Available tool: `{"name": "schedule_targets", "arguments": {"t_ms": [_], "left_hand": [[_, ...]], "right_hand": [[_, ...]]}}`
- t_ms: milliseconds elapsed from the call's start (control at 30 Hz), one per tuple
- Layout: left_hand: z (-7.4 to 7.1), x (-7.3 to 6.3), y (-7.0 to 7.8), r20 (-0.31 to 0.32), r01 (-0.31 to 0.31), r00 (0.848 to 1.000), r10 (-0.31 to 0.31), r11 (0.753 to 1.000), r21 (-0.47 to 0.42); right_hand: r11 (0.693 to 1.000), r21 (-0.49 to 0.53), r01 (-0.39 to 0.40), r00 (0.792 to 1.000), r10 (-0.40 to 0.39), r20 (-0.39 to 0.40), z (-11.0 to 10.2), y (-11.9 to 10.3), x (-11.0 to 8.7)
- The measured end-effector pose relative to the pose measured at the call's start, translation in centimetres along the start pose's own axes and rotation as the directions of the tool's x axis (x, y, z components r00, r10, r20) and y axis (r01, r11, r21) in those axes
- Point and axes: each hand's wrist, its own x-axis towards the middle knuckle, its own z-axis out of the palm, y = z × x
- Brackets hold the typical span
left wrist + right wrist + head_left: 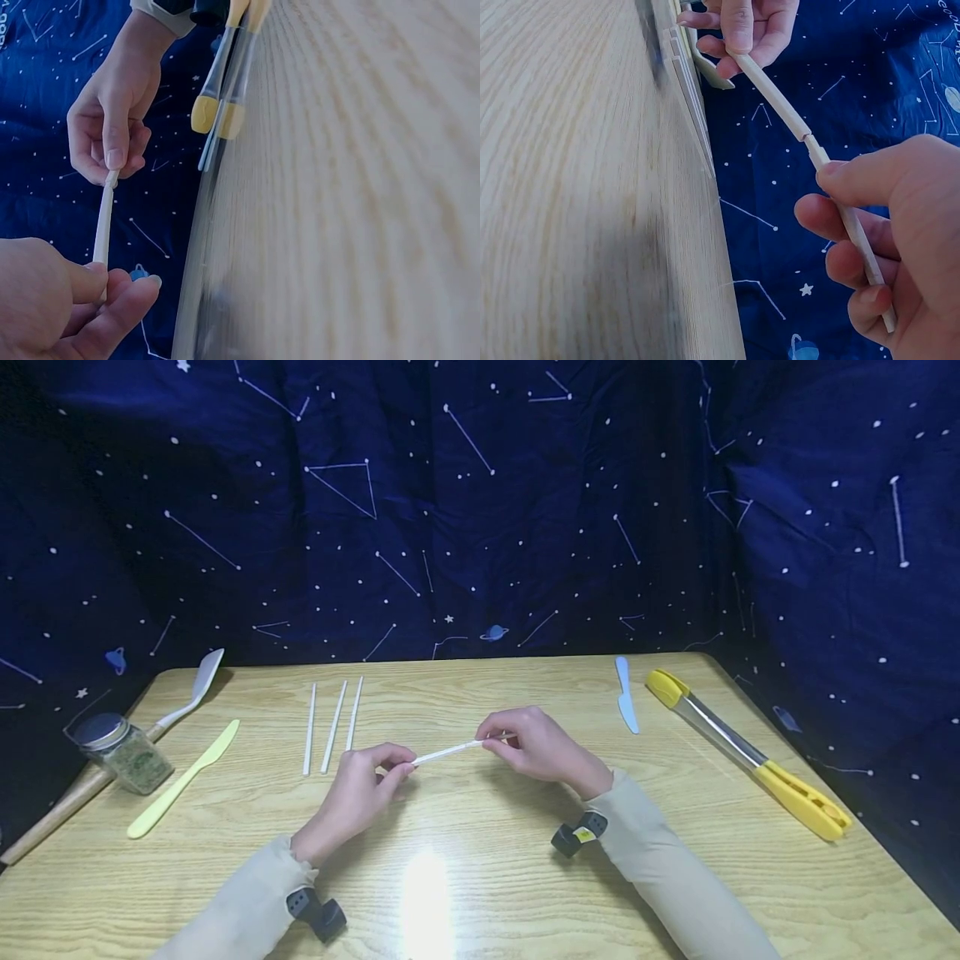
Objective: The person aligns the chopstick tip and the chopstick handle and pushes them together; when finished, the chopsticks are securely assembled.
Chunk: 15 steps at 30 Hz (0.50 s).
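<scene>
Between my hands runs a slim wrapped chopstick (447, 752), raised off the table and slightly tilted. My left hand (360, 793) pinches its white end between thumb and fingertips. With thumb and fingers my right hand (542, 750) grips the other end. In the right wrist view, the white paper sleeve (771, 94) has a ragged edge beside the right thumb, and a bare wooden length (861, 244) lies across the right fingers. Left of centre, three similar white sticks (333, 727) lie side by side on the table, just beyond the left hand.
On the left of the wooden table (480, 877) are a yellow-green knife (183, 781), a glass jar (135, 760) of green flakes and a wooden-handled spatula (187, 702). A blue knife (626, 697) and yellow-ended tongs (738, 747) lie on the right. A dark starry curtain stands behind.
</scene>
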Motion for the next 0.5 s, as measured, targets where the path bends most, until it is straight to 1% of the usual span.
{"name": "schedule_targets", "arguments": {"t_ms": [133,367,500], "left_hand": [[0.14,-0.06,0.09,0.003,0.012,1.000,-0.012,1.000,-0.023],[0.30,-0.12,0.34,0.017,0.066,0.998,-0.065,0.993,-0.093],[0.31,-0.13,0.37,-0.006,0.082,0.997,-0.083,0.991,-0.107]], "right_hand": [[1.000,-0.007,-0.011,1.000,0.011,0.001,0.03,0.03,-0.03],[1.000,-0.017,-0.017,1.000,0.017,-0.004,0.00,-0.01,-0.09],[1.000,-0.013,-0.012,1.000,0.011,-0.003,0.05,-0.06,-0.02]]}}
